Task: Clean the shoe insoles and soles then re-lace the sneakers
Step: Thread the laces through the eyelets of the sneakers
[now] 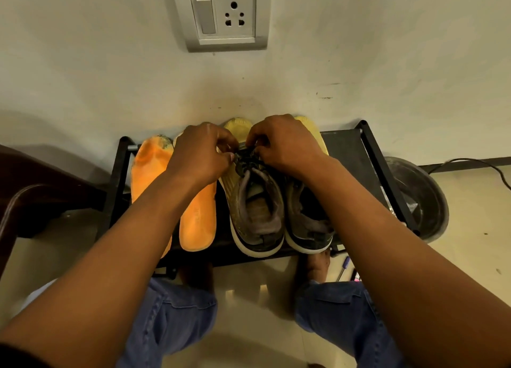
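Left hand: fingers curled, pinching the dark lace over the left sneaker.
Right hand: fingertips pinching the same lace from the other side, close to the left hand.
Sneakers: two, side by side, toes to the wall; right sneaker touching its mate.
Insoles: two orange ones, lying left of the sneakers.
Rack: one black shelf holding all four.
Basin: one dark, on the floor at right.
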A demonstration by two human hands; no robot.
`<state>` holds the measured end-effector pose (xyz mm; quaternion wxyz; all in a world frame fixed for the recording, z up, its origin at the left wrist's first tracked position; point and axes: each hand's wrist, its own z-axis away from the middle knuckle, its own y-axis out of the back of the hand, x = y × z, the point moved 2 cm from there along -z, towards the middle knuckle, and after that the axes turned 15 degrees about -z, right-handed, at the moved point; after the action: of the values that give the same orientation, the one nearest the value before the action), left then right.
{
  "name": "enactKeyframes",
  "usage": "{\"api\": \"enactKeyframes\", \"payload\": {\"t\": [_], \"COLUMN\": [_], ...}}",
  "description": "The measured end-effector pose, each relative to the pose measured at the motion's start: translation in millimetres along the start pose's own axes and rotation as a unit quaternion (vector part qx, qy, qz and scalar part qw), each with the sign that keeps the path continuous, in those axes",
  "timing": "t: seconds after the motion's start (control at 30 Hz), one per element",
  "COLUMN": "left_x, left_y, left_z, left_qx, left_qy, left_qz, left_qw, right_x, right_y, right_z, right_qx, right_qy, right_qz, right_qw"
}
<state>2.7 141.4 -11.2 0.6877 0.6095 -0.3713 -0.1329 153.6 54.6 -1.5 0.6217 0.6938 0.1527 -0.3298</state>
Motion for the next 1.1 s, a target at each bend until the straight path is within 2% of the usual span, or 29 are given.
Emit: {"api": "enactKeyframes", "payload": {"t": [0.33, 0.7, 0.93, 1.1], "left_x": [-3.8, -2.0, 6.9, 20.2], "left_y": [-2.8, -6.8, -5.7, -4.6], "left_z": [-7.1, -10.0, -8.7, -14.6], "left_qx": [0.021, 0.050, 0.070, 0.082], "left_qy": [-0.075, -0.106, -0.109, -0.065], "left_qz": [-0.010, -0.101, -0.145, -0.109], "left_qw": [0.997, 0.988, 0.981, 0.989], "right_x": [-0.1, 0.2, -7.0, -11.7], "right_y": [-6.8, -14.1, -13.4, -24.0], "right_z": [-8.8, -15.2, -10.8, -13.1], "right_qx": [0.002, 0.025, 0.034, 0.087], "right_qy": [0.008, -0.007, -0.004, -0.054], "right_qz": [0.019, 0.029, 0.024, -0.050], "right_qw": [1.000, 0.999, 0.999, 0.994]}}
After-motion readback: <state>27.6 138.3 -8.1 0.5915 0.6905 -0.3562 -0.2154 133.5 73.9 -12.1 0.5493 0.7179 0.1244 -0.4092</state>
